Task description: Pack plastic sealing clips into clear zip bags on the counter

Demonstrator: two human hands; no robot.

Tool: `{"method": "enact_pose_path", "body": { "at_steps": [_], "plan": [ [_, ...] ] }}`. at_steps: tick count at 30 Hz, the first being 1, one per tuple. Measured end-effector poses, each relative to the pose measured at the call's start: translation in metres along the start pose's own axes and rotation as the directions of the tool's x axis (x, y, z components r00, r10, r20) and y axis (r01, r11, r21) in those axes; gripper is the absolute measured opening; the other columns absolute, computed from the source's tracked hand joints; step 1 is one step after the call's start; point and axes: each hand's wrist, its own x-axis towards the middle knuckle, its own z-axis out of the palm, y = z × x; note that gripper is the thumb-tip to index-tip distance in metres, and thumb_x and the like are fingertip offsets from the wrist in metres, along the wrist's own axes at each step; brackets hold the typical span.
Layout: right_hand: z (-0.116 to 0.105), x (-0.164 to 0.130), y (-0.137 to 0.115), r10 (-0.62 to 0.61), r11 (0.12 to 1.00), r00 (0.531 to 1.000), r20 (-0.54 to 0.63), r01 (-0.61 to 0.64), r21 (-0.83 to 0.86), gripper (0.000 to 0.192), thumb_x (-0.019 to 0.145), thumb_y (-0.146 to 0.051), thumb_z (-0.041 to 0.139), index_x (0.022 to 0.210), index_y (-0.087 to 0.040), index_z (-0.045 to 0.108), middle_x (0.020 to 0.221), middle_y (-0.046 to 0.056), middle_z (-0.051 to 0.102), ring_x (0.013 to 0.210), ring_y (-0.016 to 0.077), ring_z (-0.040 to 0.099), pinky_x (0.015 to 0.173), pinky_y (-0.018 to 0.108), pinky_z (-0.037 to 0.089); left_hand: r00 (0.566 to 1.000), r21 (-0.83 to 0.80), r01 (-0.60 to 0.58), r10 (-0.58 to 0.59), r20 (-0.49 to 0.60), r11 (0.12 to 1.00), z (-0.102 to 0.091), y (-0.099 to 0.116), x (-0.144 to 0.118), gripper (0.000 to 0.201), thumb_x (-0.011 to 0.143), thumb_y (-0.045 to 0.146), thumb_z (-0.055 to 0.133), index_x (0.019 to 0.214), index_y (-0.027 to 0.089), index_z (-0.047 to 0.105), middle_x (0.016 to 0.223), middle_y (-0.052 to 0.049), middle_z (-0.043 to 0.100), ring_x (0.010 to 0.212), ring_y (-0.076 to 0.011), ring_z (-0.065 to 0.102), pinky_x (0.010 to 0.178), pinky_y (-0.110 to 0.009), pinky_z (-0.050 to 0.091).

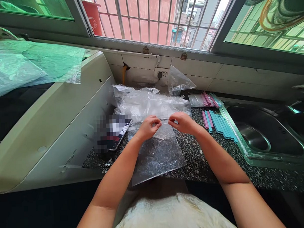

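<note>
On the speckled surface (206, 165) just in front of you lies a clear plastic bag (157, 153), flat, its near edge hanging slightly over the front rim. Your left hand (147, 126) and your right hand (183, 122) are both closed in a pinch on the bag's far edge, thumbs and fingertips pressed together on the thin plastic, the two hands close together but not touching. Beyond them, further from you, sits a heap of crumpled clear bags (146, 102). To the right of your right hand a row of teal and pink sealing clips (218, 123) lies side by side, near the steel sink (264, 133). To the left, a phone (114, 132) rests against the white appliance (50, 124).
</note>
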Motion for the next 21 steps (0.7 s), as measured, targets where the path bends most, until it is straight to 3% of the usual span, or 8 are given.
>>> {"method": "enact_pose_path", "body": {
  "at_steps": [8,15,21],
  "plan": [
    [0.0010,-0.0004,0.0022,0.037,0.996,0.991,-0.132,-0.027,0.080,0.012,0.077,-0.021,0.052,0.067,-0.018,0.058,0.065,0.002,0.060,0.062,0.0119,0.049,0.059,0.025,0.035,0.997,-0.066,0.024,-0.028,-0.066,0.998,-0.0002,-0.0009,0.0011,0.013,0.076,0.018,0.054,0.065,0.015,0.061,0.068,-0.002,0.056,0.070,-0.0135,0.053,0.070,-0.026,0.042],
    [0.0042,0.0007,0.0013,-0.014,0.997,0.989,-0.149,0.024,0.067,0.012,0.075,-0.018,0.051,0.066,-0.018,0.057,0.063,0.001,0.059,0.061,0.0115,0.048,0.061,0.025,0.035,0.995,-0.084,0.087,-0.091,-0.044,0.993,0.0009,-0.0018,0.0006,0.010,0.072,0.018,0.054,0.066,0.015,0.061,0.068,-0.002,0.058,0.071,-0.0142,0.053,0.068,-0.026,0.043],
    [0.0083,0.0021,0.0005,-0.013,1.000,0.991,-0.134,0.016,0.022,0.011,0.077,-0.020,0.052,0.068,-0.017,0.059,0.065,0.003,0.062,0.062,0.0128,0.050,0.062,0.026,0.035,0.992,-0.104,0.101,-0.108,-0.062,0.989,0.0036,-0.0036,-0.0004,0.011,0.070,0.022,0.060,0.078,0.016,0.064,0.072,-0.002,0.060,0.071,-0.0138,0.053,0.068,-0.026,0.043]
  ]
}}
